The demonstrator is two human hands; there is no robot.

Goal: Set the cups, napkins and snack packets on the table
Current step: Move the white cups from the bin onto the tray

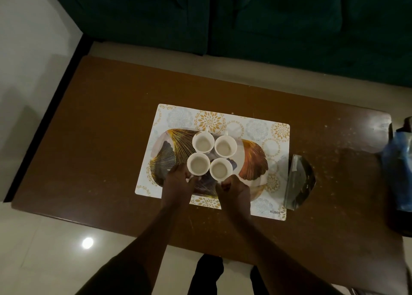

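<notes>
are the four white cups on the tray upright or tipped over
Upright. All four white cups show round open mouths facing up, with pale liquid or pale bottoms visible inside, standing clustered on the gold-leaf patterned oval tray.

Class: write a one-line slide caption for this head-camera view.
Both hands, left and right, reach the two nearest of four cups on a patterned tray.

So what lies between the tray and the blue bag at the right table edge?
In the head view, a clear packet lies between the tray and the blue bag, partly on the placemat edge.
</notes>
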